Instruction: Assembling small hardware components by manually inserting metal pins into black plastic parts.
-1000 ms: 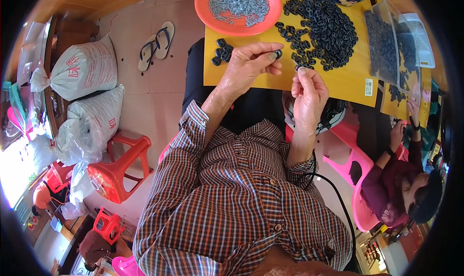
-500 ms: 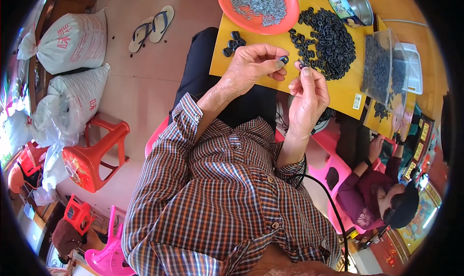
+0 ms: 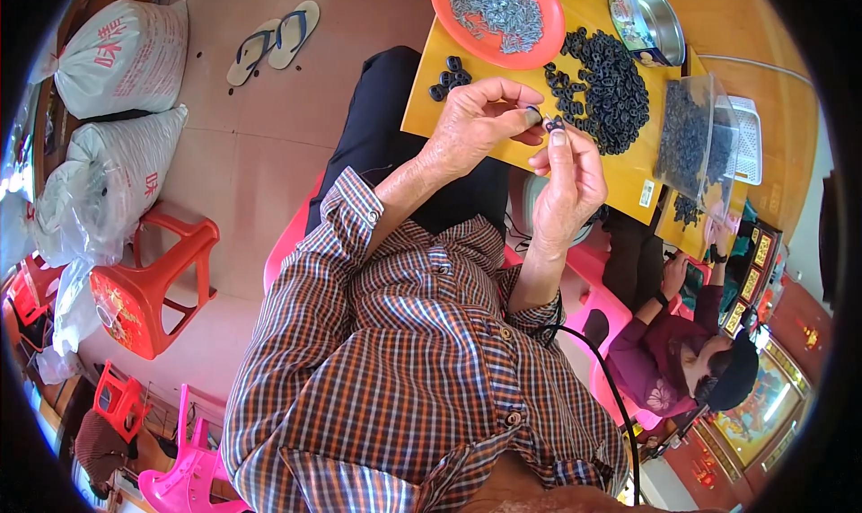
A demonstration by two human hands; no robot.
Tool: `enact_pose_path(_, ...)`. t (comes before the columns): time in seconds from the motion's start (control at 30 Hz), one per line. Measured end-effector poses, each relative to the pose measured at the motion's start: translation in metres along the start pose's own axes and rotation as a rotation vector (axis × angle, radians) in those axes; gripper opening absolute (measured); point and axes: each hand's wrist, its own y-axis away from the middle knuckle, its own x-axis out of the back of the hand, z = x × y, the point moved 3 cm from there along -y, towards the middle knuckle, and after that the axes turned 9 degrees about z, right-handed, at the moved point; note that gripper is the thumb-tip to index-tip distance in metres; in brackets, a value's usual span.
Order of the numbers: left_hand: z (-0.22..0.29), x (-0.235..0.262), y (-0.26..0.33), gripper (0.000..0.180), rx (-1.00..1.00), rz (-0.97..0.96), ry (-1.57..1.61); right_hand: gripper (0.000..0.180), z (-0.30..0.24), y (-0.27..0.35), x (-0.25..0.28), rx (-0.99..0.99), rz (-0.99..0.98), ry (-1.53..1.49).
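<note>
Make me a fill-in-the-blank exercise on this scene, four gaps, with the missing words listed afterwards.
1. The left hand and the right hand each pinch a small ____ piece.
2. The small cluster sits to the ____ of the big pile in the picture.
3. Exactly ____ flip-flops lie on the floor.
4. The table under the big pile is ____ in colour.

Missing words: black; left; two; yellow.

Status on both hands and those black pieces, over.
Left hand pinching one black piece. Right hand pinching a second black piece, close by. Loose black pile beyond. Nothing visibly blocking.
</note>
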Motion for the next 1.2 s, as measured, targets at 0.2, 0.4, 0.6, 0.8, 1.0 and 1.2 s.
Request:
enact_pose_path(0.2, -0.004, 0.001, 0.000, 0.023, -0.077, -0.043, -0.091, 0.010, -0.002, 0.002, -0.002, -0.016, -0.006, -0.007)
enact_pose_path(0.4, -0.003, 0.001, -0.002, 0.026, -0.075, -0.040, -0.006, 0.010, -0.003, -0.001, 0.001, -0.021, 0.028, 0.032)
enact_pose_path(0.6, -0.005, 0.005, -0.004, 0.027, -0.006, -0.087, -0.018, 0.010, 0.000, -0.003, 0.002, -0.056, 0.010, 0.070)
enact_pose_path(0.8, -0.007, 0.006, -0.006, 0.028, -0.001, -0.085, 0.009, 0.011, 0.001, -0.005, 0.003, -0.094, 0.014, 0.082)
enact_pose_path(1.0, -0.014, 0.009, -0.008, 0.031, 0.057, -0.104, 0.047, 0.013, 0.003, -0.005, 0.004, -0.136, -0.002, 0.117)
enact_pose_path(1.2, -0.012, 0.008, -0.007, 0.030, 0.048, -0.104, 0.043, 0.014, 0.004, -0.006, 0.006, -0.154, -0.013, 0.148)
